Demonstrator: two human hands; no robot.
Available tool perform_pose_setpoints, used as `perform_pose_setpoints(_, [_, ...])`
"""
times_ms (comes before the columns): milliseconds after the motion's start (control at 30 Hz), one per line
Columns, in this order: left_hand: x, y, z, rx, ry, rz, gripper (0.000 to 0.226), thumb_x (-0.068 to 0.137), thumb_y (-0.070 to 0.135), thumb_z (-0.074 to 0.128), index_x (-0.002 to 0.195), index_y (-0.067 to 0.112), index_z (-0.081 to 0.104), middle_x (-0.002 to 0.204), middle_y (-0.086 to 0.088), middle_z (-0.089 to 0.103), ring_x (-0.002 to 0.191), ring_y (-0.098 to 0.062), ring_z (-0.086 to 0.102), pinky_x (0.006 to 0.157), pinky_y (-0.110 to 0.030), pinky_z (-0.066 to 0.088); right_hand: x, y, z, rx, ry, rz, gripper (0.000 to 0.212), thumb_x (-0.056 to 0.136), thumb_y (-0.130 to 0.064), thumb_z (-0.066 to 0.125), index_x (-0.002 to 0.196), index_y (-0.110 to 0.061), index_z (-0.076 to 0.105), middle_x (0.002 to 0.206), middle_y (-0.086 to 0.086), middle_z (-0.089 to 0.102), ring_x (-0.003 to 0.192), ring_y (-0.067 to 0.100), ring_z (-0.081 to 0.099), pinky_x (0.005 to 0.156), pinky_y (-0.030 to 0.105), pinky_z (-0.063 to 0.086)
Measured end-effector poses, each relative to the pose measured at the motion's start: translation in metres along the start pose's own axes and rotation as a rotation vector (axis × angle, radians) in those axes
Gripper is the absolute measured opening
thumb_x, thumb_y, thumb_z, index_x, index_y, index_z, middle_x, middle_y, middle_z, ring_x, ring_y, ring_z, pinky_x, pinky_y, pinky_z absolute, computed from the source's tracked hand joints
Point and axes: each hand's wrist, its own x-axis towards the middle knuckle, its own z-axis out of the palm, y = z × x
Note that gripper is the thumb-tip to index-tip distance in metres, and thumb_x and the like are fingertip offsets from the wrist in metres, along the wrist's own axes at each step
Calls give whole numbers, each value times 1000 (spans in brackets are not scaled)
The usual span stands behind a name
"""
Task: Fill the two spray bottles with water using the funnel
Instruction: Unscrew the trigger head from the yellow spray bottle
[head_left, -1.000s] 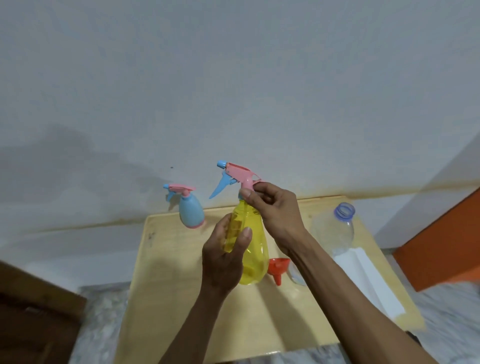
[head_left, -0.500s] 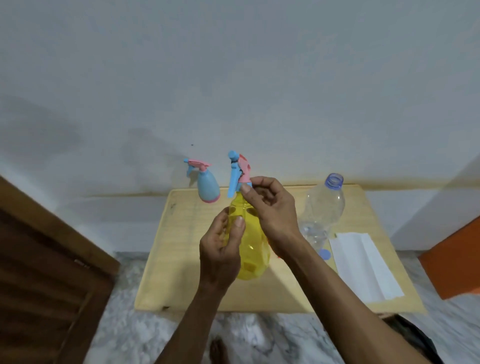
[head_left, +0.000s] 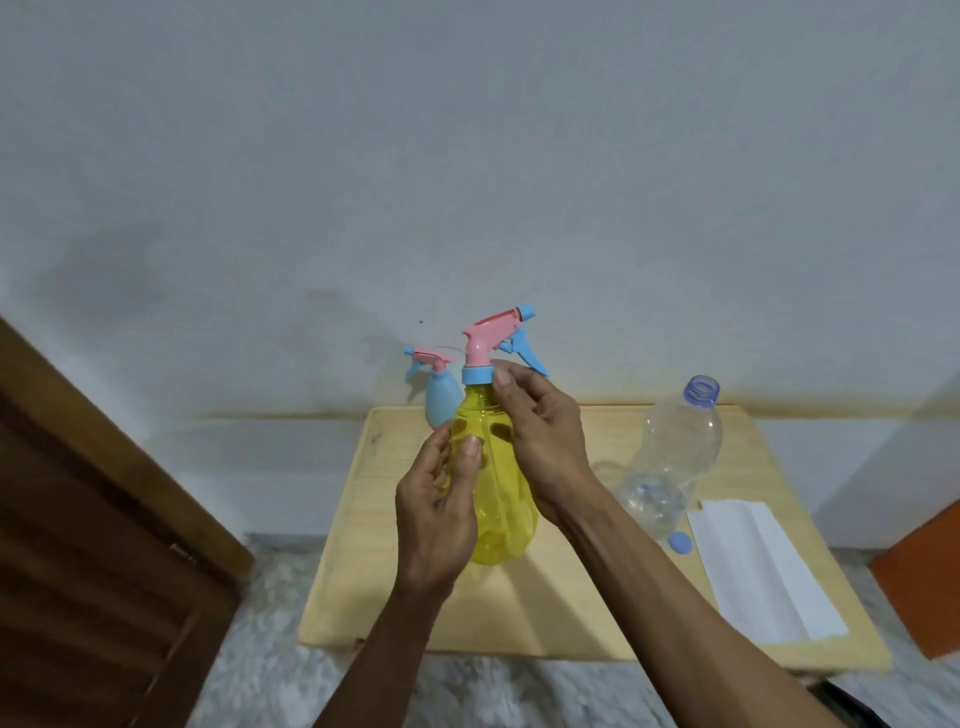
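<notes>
A pale wall rises behind a low wooden table (head_left: 587, 613) on a marbled floor, with a dark wooden door (head_left: 88, 545) at the left.

In the head view we hold the yellow bottle (head_left: 501, 483) up above the table. Our left hand (head_left: 436, 514) wraps its fingers and thumb round the bottle's body. Our right hand (head_left: 540, 441) curls behind the shoulder, its fingertips at the blue collar of the pink spray head (head_left: 485, 345); we cannot tell whether they pinch the collar or merely touch it. The blue bottle (head_left: 441, 400) stands at the table's back edge, just behind the yellow one. The clear water bottle (head_left: 675, 457) stands uncapped to the right, its blue cap (head_left: 679, 543) lying at its foot, a folded white paper (head_left: 763, 566) beside it. We cannot see the funnel here.

We judge the step to be unscrewing the spray head. To do it well, we keep the body steady in the left hand, turn only the collar, and lift the head straight up so its tube comes clear.

Compared with half a second ago, the nozzle now points right rather than toward us, so the head has turned.
</notes>
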Motion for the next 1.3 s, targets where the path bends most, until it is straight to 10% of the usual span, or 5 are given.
perform_pose_setpoints(367, [24, 1, -52, 85, 28, 22, 49, 86, 59, 58, 124, 29, 65, 114, 8, 72, 109, -12, 67, 94, -48, 54, 6, 11, 53, -67, -50, -9, 18, 99, -23, 66, 110, -12, 75, 94, 5, 74, 84, 15, 66, 78, 31, 54])
perform_pose_setpoints(900, [46, -11, -84, 244, 16, 95, 54, 83, 54, 60, 129, 26, 63, 112, 19, 68, 104, 9, 60, 82, -2, 43, 19, 19, 80, -441, 90, -137, 19, 92, -34, 72, 109, -29, 67, 86, -5, 75, 87, 14, 72, 87, 43, 59])
perform_pose_setpoints(1300, [61, -35, -103, 215, -41, 69, 42, 87, 51, 67, 122, 29, 66, 98, 24, 71, 94, 3, 67, 80, -17, 52, 25, 21, 92, -473, 230, -190, 16, 87, -24, 80, 94, -30, 67, 85, -16, 69, 73, -10, 60, 77, 16, 52])
